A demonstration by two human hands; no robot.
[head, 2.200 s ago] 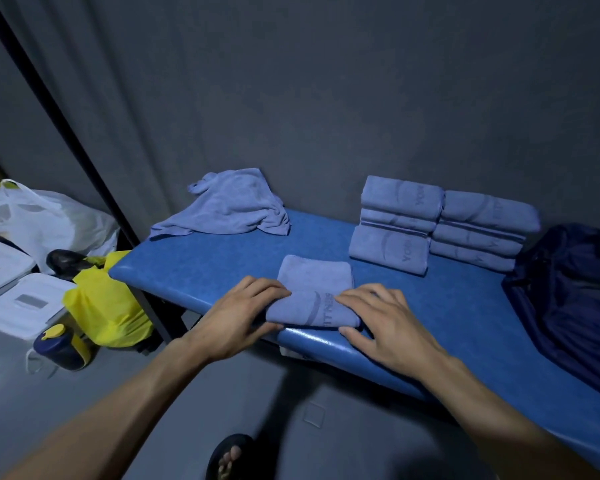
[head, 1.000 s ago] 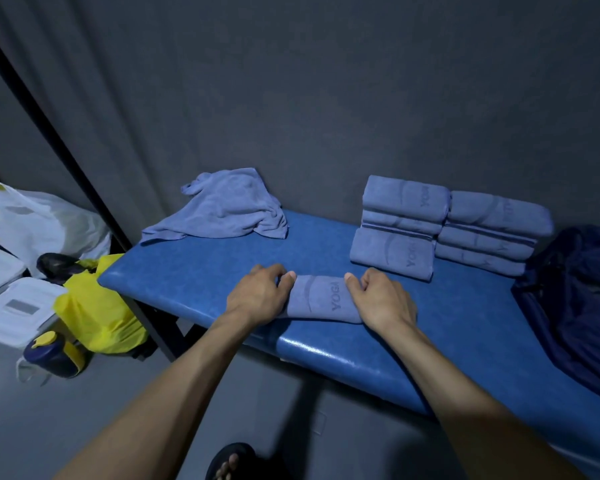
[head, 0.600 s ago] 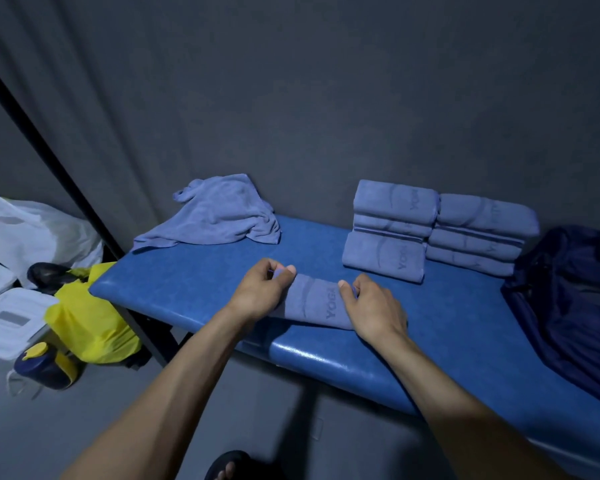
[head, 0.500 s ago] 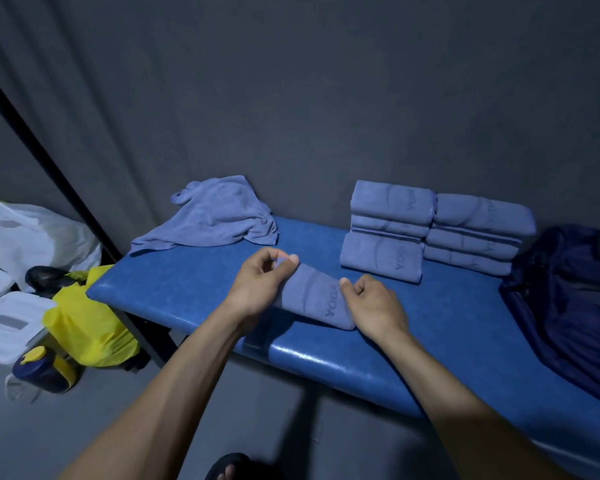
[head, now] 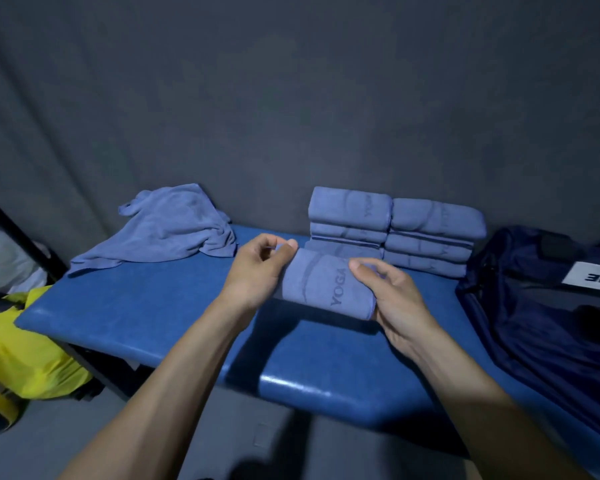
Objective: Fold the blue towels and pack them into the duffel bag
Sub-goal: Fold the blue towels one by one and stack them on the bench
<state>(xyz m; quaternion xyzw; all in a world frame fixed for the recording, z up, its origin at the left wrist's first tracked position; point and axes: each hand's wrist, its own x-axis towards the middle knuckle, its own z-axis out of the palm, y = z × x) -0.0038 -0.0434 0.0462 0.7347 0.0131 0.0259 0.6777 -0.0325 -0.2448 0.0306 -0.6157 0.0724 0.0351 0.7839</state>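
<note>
A folded towel [head: 324, 284], blue with the word YOGA printed across its face, is held up off the blue tabletop [head: 146, 306] between both hands. The left hand [head: 258, 268] grips its left end, thumb and fingers curled round the edge, while the right hand [head: 392, 299] clasps the right end with the thumb laid over the front and the fingers wrapped behind. The towel hangs just in front of the folded stacks [head: 392, 232] of matching blue towels, which stand in two piles side by side against the grey wall [head: 291, 98] at the back of the tabletop. Well to the left of them, also near the wall, lies an unfolded towel [head: 163, 226] in a loose crumpled heap. At the right end of the tabletop sits the duffel bag [head: 541, 306], dark navy, slumped and open, with a white label [head: 591, 277] showing on its upper side. Off the left edge, down on the floor, a yellow bag [head: 25, 358] rests beside a black pole [head: 21, 233] that slants up along the wall.
</note>
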